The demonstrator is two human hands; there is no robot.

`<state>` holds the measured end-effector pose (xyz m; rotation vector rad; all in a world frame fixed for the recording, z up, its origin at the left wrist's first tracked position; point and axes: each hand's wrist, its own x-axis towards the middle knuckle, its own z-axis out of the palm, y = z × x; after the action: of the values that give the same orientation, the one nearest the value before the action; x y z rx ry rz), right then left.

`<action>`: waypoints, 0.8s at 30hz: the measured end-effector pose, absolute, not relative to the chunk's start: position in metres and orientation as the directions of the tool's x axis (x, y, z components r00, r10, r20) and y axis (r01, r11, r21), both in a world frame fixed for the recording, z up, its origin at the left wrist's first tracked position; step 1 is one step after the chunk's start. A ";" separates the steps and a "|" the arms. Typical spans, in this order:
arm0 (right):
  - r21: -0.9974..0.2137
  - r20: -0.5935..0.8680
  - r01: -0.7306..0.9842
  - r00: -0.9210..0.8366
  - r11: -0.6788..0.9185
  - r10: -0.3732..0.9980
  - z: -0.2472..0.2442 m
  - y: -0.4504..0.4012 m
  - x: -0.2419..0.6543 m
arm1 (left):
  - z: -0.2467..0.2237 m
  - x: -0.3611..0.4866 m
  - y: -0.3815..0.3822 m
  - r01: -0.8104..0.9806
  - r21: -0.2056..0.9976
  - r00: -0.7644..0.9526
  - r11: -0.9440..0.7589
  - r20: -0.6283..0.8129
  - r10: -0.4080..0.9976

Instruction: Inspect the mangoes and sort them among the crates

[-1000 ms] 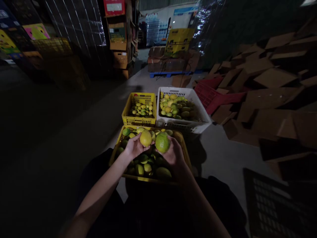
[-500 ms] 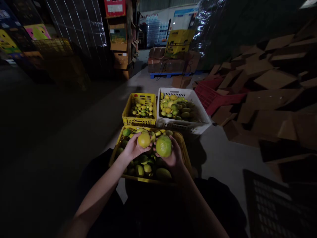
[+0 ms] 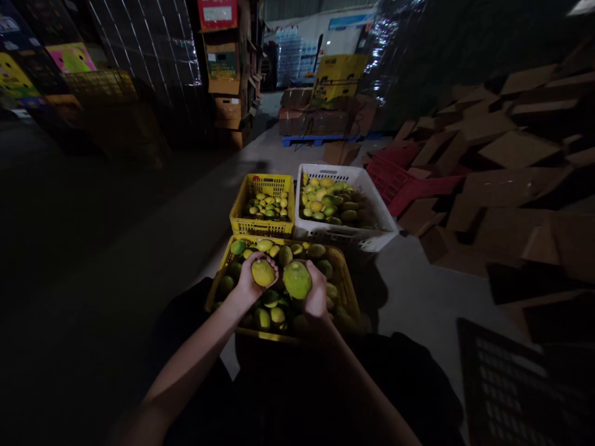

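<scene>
A yellow lemon [image 3: 263, 272] rests in my left hand [image 3: 250, 282], whose fingers curl round its far side. My right hand [image 3: 317, 291] grips a larger green lemon [image 3: 297, 280] from the right, its stem end facing up. Both fruits are held close together, slightly apart, over a large yellow crate [image 3: 351, 288]. Inside that crate lie several green and yellow lemons [image 3: 263, 319]; my hands and forearms cover part of them.
Behind stand a smaller yellow crate [image 3: 263, 227] with small yellow lemons and a white crate [image 3: 383, 214] with yellow and green ones. Cardboard boxes [image 3: 502, 186] and a red crate [image 3: 395, 176] heap at right. A dark crate [image 3: 502, 378] sits at lower right.
Both hands have turned the lemons in their grip and shifted a little; the green one moved left and its stem end now shows. The crates stay put.
</scene>
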<state>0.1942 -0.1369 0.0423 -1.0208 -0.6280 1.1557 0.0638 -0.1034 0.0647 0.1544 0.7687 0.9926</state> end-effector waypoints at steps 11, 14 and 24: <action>-0.929 0.344 -0.052 0.247 0.366 0.906 0.031 -0.152 0.199 | 0.067 0.064 -0.116 -0.518 0.855 0.193 -0.012 0.131 0.972; -0.921 0.370 -0.036 0.240 0.389 0.898 0.036 -0.156 0.201 | 0.069 0.063 -0.117 -0.522 0.853 0.231 -0.018 0.162 0.959; -0.928 0.340 -0.070 0.240 0.365 0.909 0.035 -0.158 0.198 | 0.067 0.070 -0.113 -0.633 0.761 0.240 0.145 0.014 0.971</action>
<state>0.1979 -0.1576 0.0354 -0.9613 -1.1159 0.8352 0.0702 -0.1128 0.0668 0.7401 0.5611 1.2461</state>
